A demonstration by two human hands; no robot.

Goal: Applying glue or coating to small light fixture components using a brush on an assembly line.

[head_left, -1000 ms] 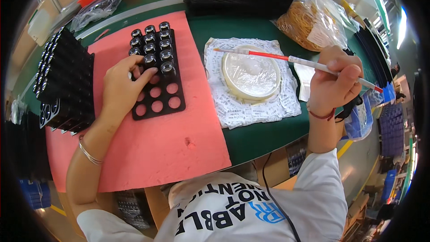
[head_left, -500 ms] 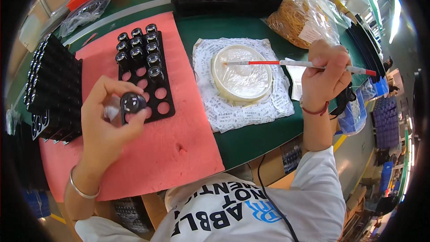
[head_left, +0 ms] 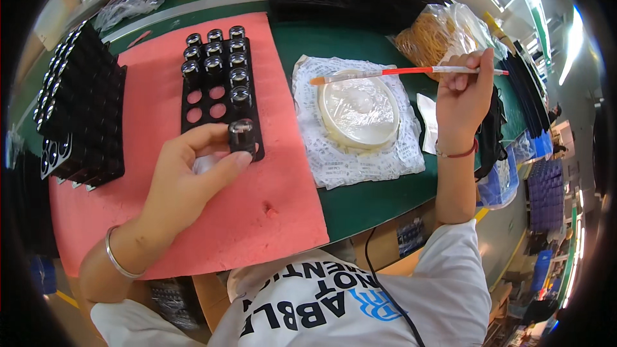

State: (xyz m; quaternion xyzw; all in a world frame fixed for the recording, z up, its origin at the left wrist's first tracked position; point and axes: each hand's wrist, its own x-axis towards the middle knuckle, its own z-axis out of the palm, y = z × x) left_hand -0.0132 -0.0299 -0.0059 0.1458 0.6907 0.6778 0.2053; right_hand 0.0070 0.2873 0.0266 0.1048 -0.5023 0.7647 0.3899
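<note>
My left hand pinches a small black cylinder with a glossy, lens-like top between thumb and fingers. It is at the near right corner of a black tray with round holes; whether it sits in a hole is hidden. Several similar black cylinders stand upright in the tray's far and right holes. Something whitish, its kind unclear, shows by my left palm. In my right hand is a slim paintbrush, its bristles above the left edge of a round, film-covered dish.
The tray lies on a pink foam sheet. Stacked black trays of cylinders stand at left. Printed white wrapping lies under the dish. Behind are a bag of rubber bands and more black trays. A blue bin is at right.
My left hand has moved right with the cylinder, to the tray's near right corner. My right hand has raised the brush off the dish and its tip has shifted left. The view has shifted slightly.
</note>
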